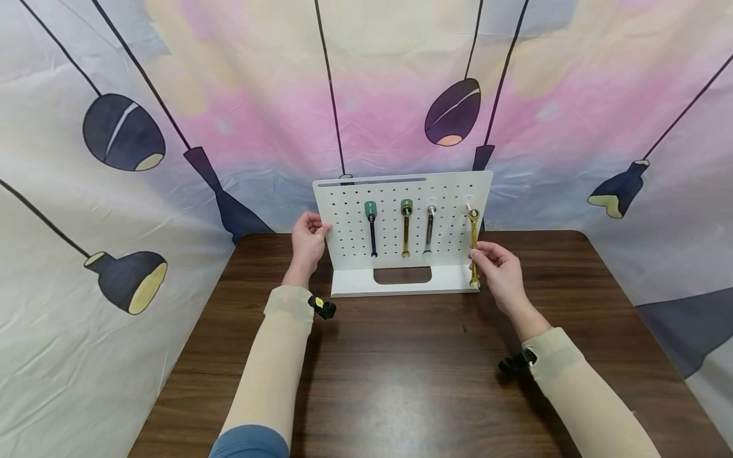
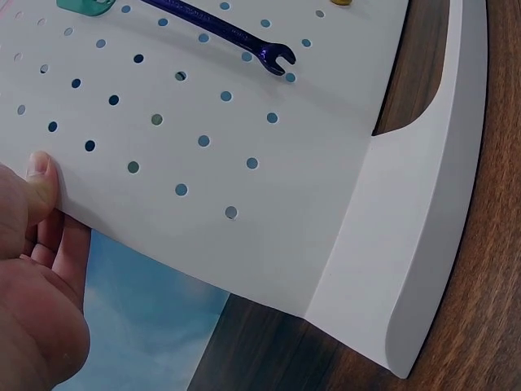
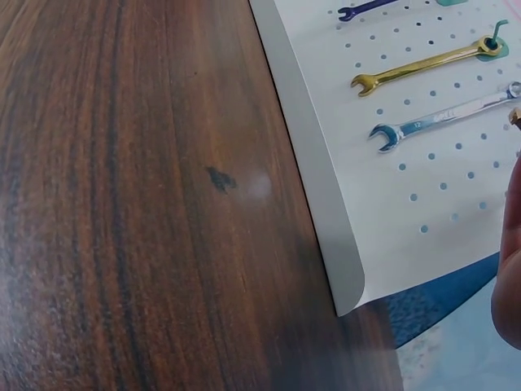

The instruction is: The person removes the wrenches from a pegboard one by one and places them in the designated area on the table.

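Note:
A white pegboard stand [image 1: 352, 254] stands upright at the back of the table. My left hand [image 1: 308, 242] grips its left edge, the thumb [image 2: 41, 187] lying on the front face. At the right edge, my right hand [image 1: 500, 273] pinches a gold combination wrench [image 1: 473, 236], whose ring end is up by a hook [image 1: 468, 205]. Three more wrenches hang on the board: a dark purple one [image 1: 373, 236], another gold one [image 1: 406, 235] and a silver one [image 1: 429, 232]. In the right wrist view, only part of my right hand [image 3: 510, 261] shows at the edge.
Dark wood tabletop [image 1: 395, 375] stretches in front of the stand. The stand's base has a cut-out slot [image 1: 403, 275]. Close behind the table hangs a fabric backdrop [image 1: 258, 95] printed with lamps. Each wrist carries a small black camera [image 1: 322, 307].

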Demonstrator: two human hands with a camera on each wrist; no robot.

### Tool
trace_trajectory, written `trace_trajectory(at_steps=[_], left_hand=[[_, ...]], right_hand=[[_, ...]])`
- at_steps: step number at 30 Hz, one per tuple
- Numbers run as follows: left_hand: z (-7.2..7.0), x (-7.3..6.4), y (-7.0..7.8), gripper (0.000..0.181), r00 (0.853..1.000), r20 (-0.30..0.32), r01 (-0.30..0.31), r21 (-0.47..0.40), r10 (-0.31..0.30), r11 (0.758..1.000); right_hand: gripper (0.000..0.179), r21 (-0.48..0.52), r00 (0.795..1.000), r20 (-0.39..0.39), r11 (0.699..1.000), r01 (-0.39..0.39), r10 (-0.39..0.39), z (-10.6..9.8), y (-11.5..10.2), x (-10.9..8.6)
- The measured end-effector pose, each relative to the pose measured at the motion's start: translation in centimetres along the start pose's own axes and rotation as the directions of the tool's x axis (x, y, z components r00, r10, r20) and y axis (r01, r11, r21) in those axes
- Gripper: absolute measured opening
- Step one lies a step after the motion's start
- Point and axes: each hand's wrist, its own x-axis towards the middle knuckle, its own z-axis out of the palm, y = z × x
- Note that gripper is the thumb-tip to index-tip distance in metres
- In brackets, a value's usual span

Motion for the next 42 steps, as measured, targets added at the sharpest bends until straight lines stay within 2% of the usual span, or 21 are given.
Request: trace_trajectory(at_steps=[6, 15, 23, 34, 38, 42], left_hand=[[0.0, 0.0, -0.1, 0.017, 1.000, 0.018, -0.006, 0.003, 0.006, 1.000], [0.0, 0.0, 0.2, 0.017, 1.000, 0.013, -0.010, 0.007, 0.010, 1.000], [0.0, 0.0, 0.3, 0.017, 1.000, 0.010, 0.006, 0.004, -0.006, 1.000], [-0.1, 0.0, 0.0, 0.018, 1.000, 0.000, 0.019, -0.012, -0.019, 1.000], [-0.2, -0.1, 0.1, 0.018, 1.000, 0.007, 0.025, -0.010, -0.025, 1.000], [-0.3, 0.0, 0.2, 0.017, 1.000, 0.018, 0.018, -0.006, -0.018, 1.000]], right_hand=[[0.030, 0.031, 1.000, 0.006, 1.000, 0.007, -0.007, -0.1, -0.3, -0.1], [0.025, 0.038, 1.000, 0.009, 0.999, 0.012, -0.012, -0.1, -0.6, 0.0], [0.022, 0.045, 1.000, 0.019, 0.999, -0.018, 0.017, -0.4, -0.6, -0.5], [0.018, 0.149, 0.998, 0.041, 0.988, -0.047, 0.041, -2.2, 0.2, -1.3], [0.025, 0.089, 0.996, 0.057, 0.993, -0.072, 0.067, -3.5, 0.6, -1.5], [0.028, -0.037, 0.985, 0.075, 0.988, -0.151, 0.154, -4.9, 1.1, -1.7]])
